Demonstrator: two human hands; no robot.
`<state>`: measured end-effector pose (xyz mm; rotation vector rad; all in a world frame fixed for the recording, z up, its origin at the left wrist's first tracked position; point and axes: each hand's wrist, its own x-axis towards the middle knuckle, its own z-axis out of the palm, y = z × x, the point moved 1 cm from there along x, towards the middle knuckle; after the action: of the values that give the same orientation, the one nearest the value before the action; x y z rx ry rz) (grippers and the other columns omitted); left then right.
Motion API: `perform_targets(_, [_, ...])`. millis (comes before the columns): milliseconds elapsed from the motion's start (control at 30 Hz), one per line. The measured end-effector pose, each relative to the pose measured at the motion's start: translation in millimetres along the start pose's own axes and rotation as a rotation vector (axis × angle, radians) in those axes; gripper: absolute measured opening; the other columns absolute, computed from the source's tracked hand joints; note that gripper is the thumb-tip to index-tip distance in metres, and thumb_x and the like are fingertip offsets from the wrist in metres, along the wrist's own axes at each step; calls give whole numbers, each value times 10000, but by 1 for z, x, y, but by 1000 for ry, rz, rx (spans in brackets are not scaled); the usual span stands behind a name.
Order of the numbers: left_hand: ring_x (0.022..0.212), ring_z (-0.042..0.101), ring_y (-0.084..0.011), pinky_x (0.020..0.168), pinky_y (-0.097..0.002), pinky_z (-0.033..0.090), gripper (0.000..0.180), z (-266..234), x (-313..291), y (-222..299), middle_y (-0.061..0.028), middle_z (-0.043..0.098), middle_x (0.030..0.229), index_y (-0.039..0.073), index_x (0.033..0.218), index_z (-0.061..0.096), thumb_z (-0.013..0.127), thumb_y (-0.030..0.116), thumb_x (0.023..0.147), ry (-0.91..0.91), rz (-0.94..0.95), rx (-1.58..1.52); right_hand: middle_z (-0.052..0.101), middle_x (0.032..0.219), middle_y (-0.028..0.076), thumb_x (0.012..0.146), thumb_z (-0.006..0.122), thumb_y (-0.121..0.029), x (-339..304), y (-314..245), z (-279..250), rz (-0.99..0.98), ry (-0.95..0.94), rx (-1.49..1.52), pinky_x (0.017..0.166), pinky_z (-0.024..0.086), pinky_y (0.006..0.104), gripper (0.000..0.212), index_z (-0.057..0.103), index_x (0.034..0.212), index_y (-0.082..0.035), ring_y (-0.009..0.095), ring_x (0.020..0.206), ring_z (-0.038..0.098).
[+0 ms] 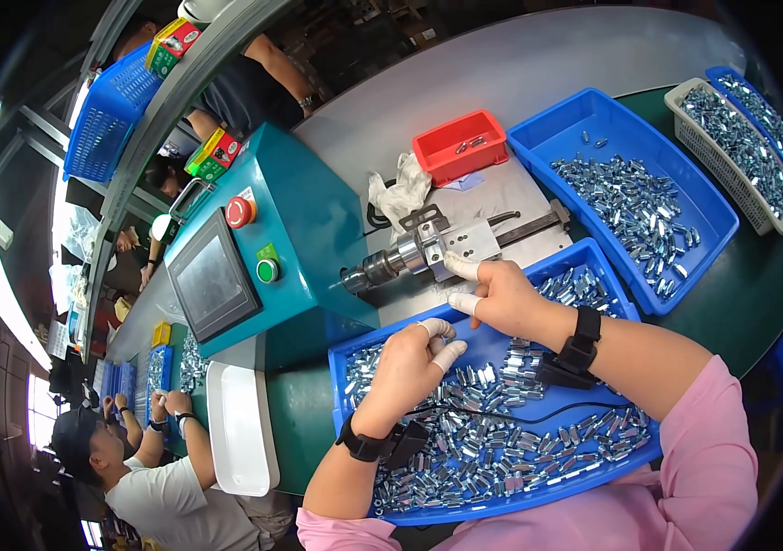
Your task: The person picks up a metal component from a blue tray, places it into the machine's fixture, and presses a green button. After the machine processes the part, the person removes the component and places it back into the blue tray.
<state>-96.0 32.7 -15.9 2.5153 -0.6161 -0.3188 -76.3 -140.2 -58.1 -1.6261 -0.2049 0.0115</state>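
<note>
My left hand (410, 361) is over a blue tray (492, 511) heaped with small shiny metal fittings (492, 450). White finger covers show on its curled fingertips, which close together; whatever lies inside is hidden. Farther right, my right hand (504, 296) reaches across the tray's far edge. Its covered index finger stretches toward the metal clamping fixture (472, 241), while the thumb stands apart below it. Nothing shows between those two. Left of the fixture, a dark round chuck (373, 273) juts from the teal machine (304, 211).
The machine carries a screen (212, 275), a red button (240, 212) and a green button (268, 270). Beyond the fixture are a red bin (458, 147) and white gloves (401, 191). Another blue tray (717, 220) stands right, an empty white tray (243, 432) left. A co-worker (157, 487) sits lower left.
</note>
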Motion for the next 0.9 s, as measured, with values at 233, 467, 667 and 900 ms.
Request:
perform_targets(233, [683, 611, -228, 667, -324, 495, 234, 9, 2, -21, -134, 633, 773, 5, 1028, 644, 670, 101, 816, 291, 88, -227, 656, 690, 108, 843, 624, -143, 9, -16, -13, 7, 46, -196, 519, 487, 282, 361, 606, 1168, 12, 135, 517, 611])
perform_targets(467, [773, 646, -211, 718, -300, 506, 248, 7, 3, -31, -144, 664, 886, 12, 1080, 646, 645, 71, 840, 321, 159, -137, 664, 690, 123, 834, 615, -235, 39, -33, -30, 139, 114, -408, 556, 509, 335, 265, 684, 931, 2, 207, 528, 634])
perform_targets(667, [821, 665, -211, 729, -291, 511, 218, 9, 3, -34, -152, 674, 938, 3, 1065, 654, 626, 56, 855, 323, 217, -138, 654, 714, 157, 751, 661, -327, 55, -53, -9, -200, 261, -1230, 557, 510, 389, 315, 674, 764, -12, 300, 622, 651])
perform_targets(900, [840, 664, -220, 712, -301, 511, 221, 5, 1, -40, -159, 674, 960, 12, 1057, 659, 641, 71, 845, 369, 174, -148, 688, 814, 155, 745, 620, -256, 55, -74, -56, 92, 525, -1277, 663, 534, 414, 233, 705, 779, -42, 314, 800, 675])
